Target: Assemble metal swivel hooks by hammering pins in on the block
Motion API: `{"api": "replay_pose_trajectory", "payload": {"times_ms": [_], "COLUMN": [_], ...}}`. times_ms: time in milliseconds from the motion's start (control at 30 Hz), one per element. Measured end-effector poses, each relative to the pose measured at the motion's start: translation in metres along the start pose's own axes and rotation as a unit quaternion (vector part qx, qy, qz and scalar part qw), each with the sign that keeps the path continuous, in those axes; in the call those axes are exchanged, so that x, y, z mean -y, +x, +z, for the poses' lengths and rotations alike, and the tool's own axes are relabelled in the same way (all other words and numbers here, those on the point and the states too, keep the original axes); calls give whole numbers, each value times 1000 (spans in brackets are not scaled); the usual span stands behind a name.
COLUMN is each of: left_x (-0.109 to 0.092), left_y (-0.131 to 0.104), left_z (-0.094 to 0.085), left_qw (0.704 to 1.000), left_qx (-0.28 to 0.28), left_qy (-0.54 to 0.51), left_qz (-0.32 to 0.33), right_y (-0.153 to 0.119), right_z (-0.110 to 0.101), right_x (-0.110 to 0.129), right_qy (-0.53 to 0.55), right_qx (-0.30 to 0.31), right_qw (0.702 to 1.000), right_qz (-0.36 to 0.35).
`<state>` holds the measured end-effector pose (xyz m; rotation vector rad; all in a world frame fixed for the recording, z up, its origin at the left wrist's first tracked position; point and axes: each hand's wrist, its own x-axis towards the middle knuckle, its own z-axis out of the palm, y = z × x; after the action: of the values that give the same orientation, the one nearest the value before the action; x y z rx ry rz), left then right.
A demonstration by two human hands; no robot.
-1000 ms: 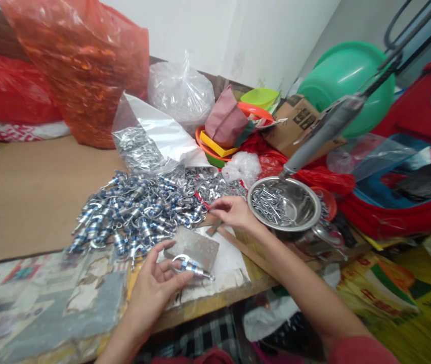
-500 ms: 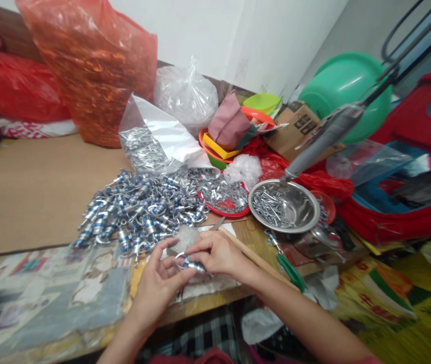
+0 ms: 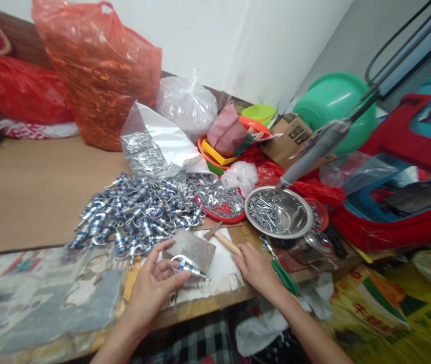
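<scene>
My left hand (image 3: pixel 158 275) pinches a small silver-and-blue metal fitting (image 3: pixel 190 268) with a curved hook at one end and a small eye at the other. It is held over the near side of a flat grey metal block (image 3: pixel 196 247). My right hand (image 3: pixel 257 268) is closed round the wooden handle of a hammer (image 3: pixel 227 243), whose head lies just past the block's far right corner. Beyond my left hand spreads a heap of similar fittings (image 3: pixel 139 212). White paper lies under the block.
Right of the heap stand a red tray (image 3: pixel 223 219) of small metal pieces and a steel bowl (image 3: pixel 306 222) of metal pins. A grey tool (image 3: pixel 310 151) hangs above the bowl. Green-handled tool (image 3: pixel 286 278) lies at the right edge. Plastic bags (image 3: pixel 101 76) line the wall.
My right hand has left the fitting and moved right, onto the hammer handle. My left hand still holds the fitting, and the metal block now shows clearly. The view has shifted slightly.
</scene>
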<state>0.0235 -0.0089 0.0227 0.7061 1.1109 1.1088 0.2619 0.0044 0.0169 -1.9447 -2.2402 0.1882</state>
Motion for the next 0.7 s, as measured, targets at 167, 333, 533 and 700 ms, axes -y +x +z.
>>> {"api": "replay_pose_trajectory", "payload": {"times_ms": [167,333,533,700], "left_x": [-6,-8,-8,-9], "left_y": [-5,-7,-5,-4], "left_z": [2,3,1,-1], "left_qw": [1000,1000,1000,1000], "left_qx": [13,12,15,16], "left_qy": [-15,-4,0,6], "left_qz": [3,7,2,-4], "right_y": [-13,-28,-33,-41], "right_z": [-22,-45,-41,-35], "right_x": [21,42,54,56], "right_qy": [111,127,18,-11], "right_qx": [-73,-113,-145,-154], "right_qw": [990,978,974,977], "right_qz": [-53,-125,-171,-145]}}
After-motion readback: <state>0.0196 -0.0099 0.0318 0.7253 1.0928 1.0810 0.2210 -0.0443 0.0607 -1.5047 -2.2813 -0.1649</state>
